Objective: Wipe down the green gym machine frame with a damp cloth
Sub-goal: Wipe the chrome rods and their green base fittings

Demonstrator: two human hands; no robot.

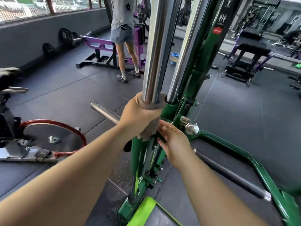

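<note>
Dark rubber-tile floor (65, 95) carrying green machine frame (125, 209), purple machine (97, 43), blue bucket (175, 58), black weight plate (48, 49) leaning at wall, black bench (244, 62), standing person's shoes (122, 78).

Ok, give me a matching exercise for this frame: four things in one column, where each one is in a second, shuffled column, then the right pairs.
Things
1. brownish-grey cloth
2. blue plastic bucket
3. red-rimmed steel disc
4. round chrome knob

Places
A. on the dark floor, far behind the machine
B. on the green frame, just right of the right hand
C. wrapped round a chrome pole, gripped by the left hand
D. low at the far left of the view

Pairs: 1-C; 2-A; 3-D; 4-B
</note>
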